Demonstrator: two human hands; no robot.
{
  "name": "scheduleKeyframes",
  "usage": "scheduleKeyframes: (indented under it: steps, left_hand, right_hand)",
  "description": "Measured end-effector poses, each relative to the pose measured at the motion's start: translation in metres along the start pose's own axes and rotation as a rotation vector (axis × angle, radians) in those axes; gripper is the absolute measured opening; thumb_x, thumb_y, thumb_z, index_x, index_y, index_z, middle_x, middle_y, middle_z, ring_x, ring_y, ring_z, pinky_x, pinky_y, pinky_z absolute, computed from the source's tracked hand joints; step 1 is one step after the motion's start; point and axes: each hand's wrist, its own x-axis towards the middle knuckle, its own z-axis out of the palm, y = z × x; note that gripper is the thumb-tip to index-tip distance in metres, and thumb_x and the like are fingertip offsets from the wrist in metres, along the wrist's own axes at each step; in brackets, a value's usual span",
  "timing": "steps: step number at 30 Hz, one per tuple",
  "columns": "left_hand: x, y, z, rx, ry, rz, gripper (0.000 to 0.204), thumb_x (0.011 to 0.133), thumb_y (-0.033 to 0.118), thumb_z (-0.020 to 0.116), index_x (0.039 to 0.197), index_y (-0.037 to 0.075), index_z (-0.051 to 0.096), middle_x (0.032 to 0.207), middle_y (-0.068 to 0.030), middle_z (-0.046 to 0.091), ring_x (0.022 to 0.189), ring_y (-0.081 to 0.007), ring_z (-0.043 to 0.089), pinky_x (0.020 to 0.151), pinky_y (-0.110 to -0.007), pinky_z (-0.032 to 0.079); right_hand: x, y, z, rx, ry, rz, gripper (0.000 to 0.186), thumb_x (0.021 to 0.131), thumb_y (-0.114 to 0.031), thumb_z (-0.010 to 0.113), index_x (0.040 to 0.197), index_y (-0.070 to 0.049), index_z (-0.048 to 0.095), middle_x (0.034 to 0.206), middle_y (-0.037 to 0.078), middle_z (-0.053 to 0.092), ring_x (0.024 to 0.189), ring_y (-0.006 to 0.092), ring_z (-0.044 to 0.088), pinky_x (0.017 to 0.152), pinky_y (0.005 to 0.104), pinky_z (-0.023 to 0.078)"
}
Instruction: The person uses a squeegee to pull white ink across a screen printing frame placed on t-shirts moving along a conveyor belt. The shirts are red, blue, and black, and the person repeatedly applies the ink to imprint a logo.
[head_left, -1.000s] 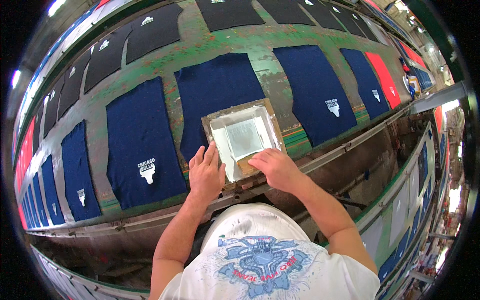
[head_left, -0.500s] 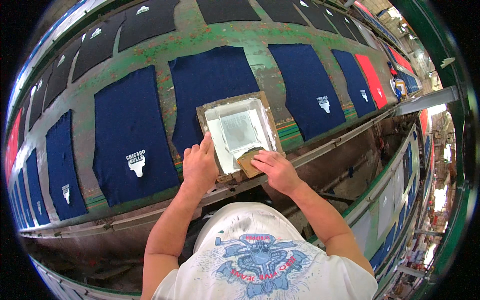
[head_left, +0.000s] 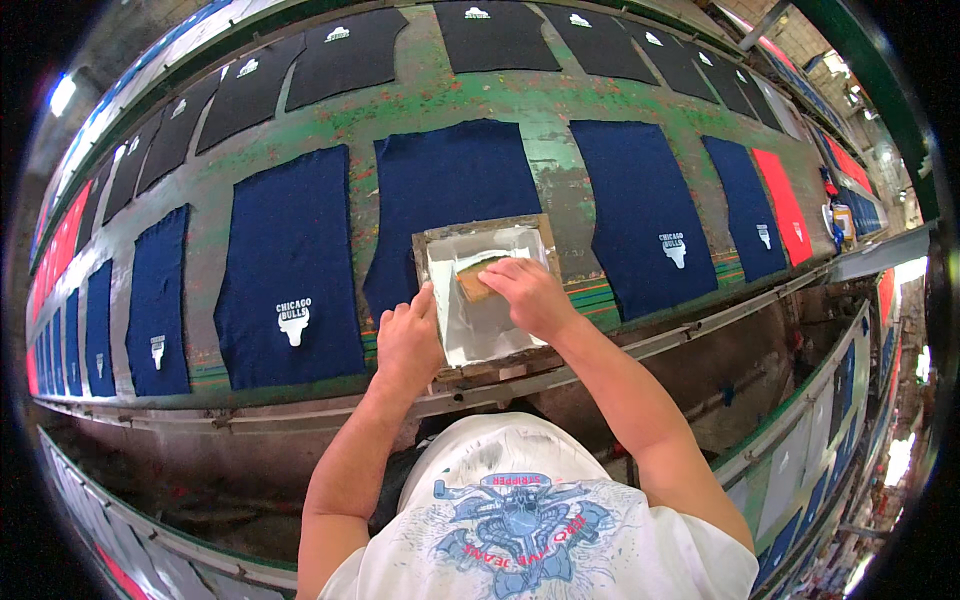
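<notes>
A wooden-rimmed printing screen (head_left: 480, 227) lies over the lower part of a navy fabric piece (head_left: 455, 165), hiding what is under it. White ink is smeared inside the frame. My right hand (head_left: 535, 298) is closed on a wooden squeegee (head_left: 477, 284), which is tilted against the mesh in the frame's far half, with white ink heaped along its far side. My left hand (head_left: 408, 338) grips the frame's left side, index finger stretched along the rim. To the left lies another navy piece (head_left: 290, 230) bearing a white bull's-head print with lettering (head_left: 293, 325); a similar printed piece (head_left: 640, 200) lies to the right.
The long green, paint-spotted table (head_left: 420, 100) carries more navy pieces and a far row of black printed pieces (head_left: 345, 60). A red piece (head_left: 780, 200) lies at right, near a small container (head_left: 840, 222). A metal rail (head_left: 640, 340) follows the near edge; another table (head_left: 800, 400) stands lower right.
My right hand has pushed the squeegee from the frame's near edge to its far half, moving white ink with it. My left hand stays at the frame's left side. The view has shifted slightly.
</notes>
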Motion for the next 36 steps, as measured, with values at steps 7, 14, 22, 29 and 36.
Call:
scheduleKeyframes:
  steps: [7,14,22,29,36]
  left_hand:
    - [-0.001,0.011,0.003,0.007,0.021,-0.074,0.051,0.087,0.004,0.071,0.138,-0.005,0.071,0.154,-0.0127,0.067,0.104,-0.0325,0.072,0.092,-0.05,0.054]
    - [-0.002,0.012,0.004,-0.003,0.006,-0.083,0.053,0.086,0.004,0.072,0.138,-0.005,0.07,0.151,-0.0123,0.068,0.105,-0.0326,0.071,0.093,-0.049,0.054]
    - [0.0,0.011,0.004,0.004,-0.004,-0.074,0.057,0.085,0.003,0.072,0.141,-0.007,0.069,0.15,-0.0137,0.068,0.105,-0.0331,0.071,0.092,-0.049,0.053]
    - [0.003,0.011,0.006,-0.029,0.045,-0.078,0.049,0.09,0.004,0.069,0.137,-0.007,0.071,0.148,-0.0153,0.07,0.103,-0.0337,0.072,0.091,-0.05,0.054]
    - [0.005,0.015,0.003,-0.044,0.057,-0.098,0.044,0.092,0.006,0.07,0.135,-0.003,0.074,0.15,-0.014,0.07,0.109,-0.0327,0.073,0.095,-0.05,0.053]
  right_hand:
    - [0.005,-0.012,-0.004,-0.041,-0.075,0.011,0.039,0.088,0.002,0.069,0.125,-0.006,0.08,0.122,0.012,0.079,0.118,0.0328,0.074,0.104,0.0471,0.058]
    - [0.019,0.003,-0.034,0.077,-0.236,0.033,0.038,0.088,0.006,0.066,0.122,-0.005,0.08,0.114,0.015,0.08,0.111,0.0376,0.075,0.103,0.0505,0.058]
    - [0.041,0.026,-0.016,-0.024,-0.079,0.053,0.043,0.087,0.007,0.065,0.124,-0.006,0.081,0.118,0.013,0.079,0.111,0.0382,0.073,0.102,0.0506,0.059]
    - [-0.003,-0.012,-0.014,-0.039,-0.108,-0.002,0.039,0.089,-0.002,0.071,0.125,-0.008,0.082,0.115,0.009,0.076,0.107,0.0314,0.073,0.095,0.0469,0.058]
    - [-0.043,-0.032,-0.026,-0.007,-0.217,-0.019,0.035,0.091,-0.01,0.072,0.124,-0.008,0.082,0.116,0.009,0.075,0.11,0.0296,0.073,0.095,0.0454,0.057]
